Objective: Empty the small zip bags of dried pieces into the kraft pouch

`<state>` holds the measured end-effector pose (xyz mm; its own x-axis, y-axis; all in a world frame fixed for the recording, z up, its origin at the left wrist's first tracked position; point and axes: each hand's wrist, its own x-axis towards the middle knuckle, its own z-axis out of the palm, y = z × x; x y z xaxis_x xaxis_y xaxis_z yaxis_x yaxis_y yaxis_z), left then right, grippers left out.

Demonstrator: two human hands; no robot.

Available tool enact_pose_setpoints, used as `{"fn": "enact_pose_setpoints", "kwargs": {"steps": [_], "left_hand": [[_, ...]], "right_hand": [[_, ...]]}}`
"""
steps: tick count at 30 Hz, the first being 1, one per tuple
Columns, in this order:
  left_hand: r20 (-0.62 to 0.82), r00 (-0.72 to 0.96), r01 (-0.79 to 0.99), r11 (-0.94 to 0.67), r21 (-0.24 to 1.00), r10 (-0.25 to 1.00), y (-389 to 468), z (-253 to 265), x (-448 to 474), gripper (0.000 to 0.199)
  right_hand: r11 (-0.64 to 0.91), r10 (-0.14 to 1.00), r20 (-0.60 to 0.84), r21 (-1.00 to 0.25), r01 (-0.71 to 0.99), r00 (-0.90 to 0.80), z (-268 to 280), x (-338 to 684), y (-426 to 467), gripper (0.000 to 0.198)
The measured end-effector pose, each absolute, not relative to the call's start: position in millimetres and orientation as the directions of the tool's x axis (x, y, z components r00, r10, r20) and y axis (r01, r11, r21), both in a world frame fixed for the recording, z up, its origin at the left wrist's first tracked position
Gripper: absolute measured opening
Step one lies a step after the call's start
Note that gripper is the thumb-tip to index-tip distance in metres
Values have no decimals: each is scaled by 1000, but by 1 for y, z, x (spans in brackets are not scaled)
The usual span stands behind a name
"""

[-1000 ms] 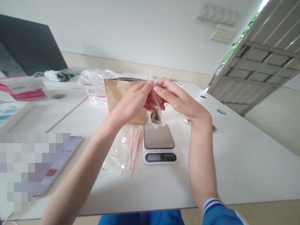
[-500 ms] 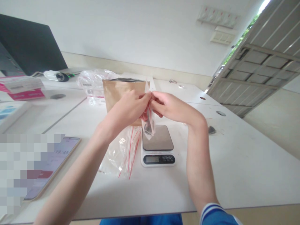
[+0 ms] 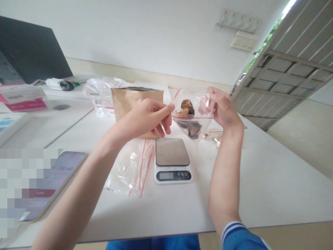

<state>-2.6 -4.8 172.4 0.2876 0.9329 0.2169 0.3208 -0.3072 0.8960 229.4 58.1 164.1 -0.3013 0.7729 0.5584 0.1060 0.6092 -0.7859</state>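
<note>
A clear zip bag with a red seal line hangs stretched between my hands above and right of the scale. Dark dried pieces sit in its lower part. Brown pieces show above the seal line; whether they are inside or behind the plastic I cannot tell. My left hand pinches the bag's left corner between thumb and finger. At the right corner, my right hand grips the plastic. Below stands a white kitchen scale with a bare metal plate.
Clear zip bags lie left of the scale. Behind them stands an open brown paper pouch. Another bag with pale pieces lies by my right forearm. On the left are a phone, pink-and-white boxes and a monitor.
My hands were close together on the folded bag over the scale. My right hand has moved right, spreading the bag so its contents show.
</note>
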Motion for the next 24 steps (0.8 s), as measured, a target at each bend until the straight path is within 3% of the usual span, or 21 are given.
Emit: {"fn": "enact_pose_setpoints", "kwargs": {"steps": [3, 6, 8, 10, 13, 16, 18, 20, 22, 24], "left_hand": [[204, 209, 380, -272, 884, 956, 2, 166, 2, 57], [257, 8, 548, -220, 807, 966, 12, 156, -4, 70], [216, -66, 585, -137, 800, 974, 21, 145, -12, 77], [86, -65, 449, -48, 892, 994, 26, 130, -17, 82], [-22, 58, 27, 20, 999, 998, 22, 103, -16, 75], [-27, 304, -453, 170, 875, 952, 6, 83, -7, 60], [-1, 353, -597, 226, 769, 935, -5, 76, 0, 63], [6, 299, -651, 199, 732, 954, -10, 73, 6, 66], [-16, 186, -660, 137, 739, 982, -10, 69, 11, 61], [-60, 51, -682, 79, 728, 997, -8, 61, 16, 50]], "right_hand": [[617, 738, 552, -785, 56, -389, 164, 218, 57, 37], [615, 723, 560, -788, 8, -403, 163, 205, 61, 38], [608, 709, 563, -793, -38, -423, 162, 197, 64, 36], [592, 706, 563, -802, -77, -431, 161, 188, 67, 33], [557, 746, 549, -825, -98, -378, 157, 171, 71, 29], [517, 774, 514, -850, -101, -369, 150, 156, 76, 25], [489, 774, 418, -872, 30, -476, 146, 153, 78, 25], [472, 787, 222, -817, 330, -576, 146, 155, 76, 26], [446, 845, 63, -631, 635, -531, 149, 159, 67, 26], [436, 886, 84, -482, 760, -455, 155, 162, 54, 25]]}}
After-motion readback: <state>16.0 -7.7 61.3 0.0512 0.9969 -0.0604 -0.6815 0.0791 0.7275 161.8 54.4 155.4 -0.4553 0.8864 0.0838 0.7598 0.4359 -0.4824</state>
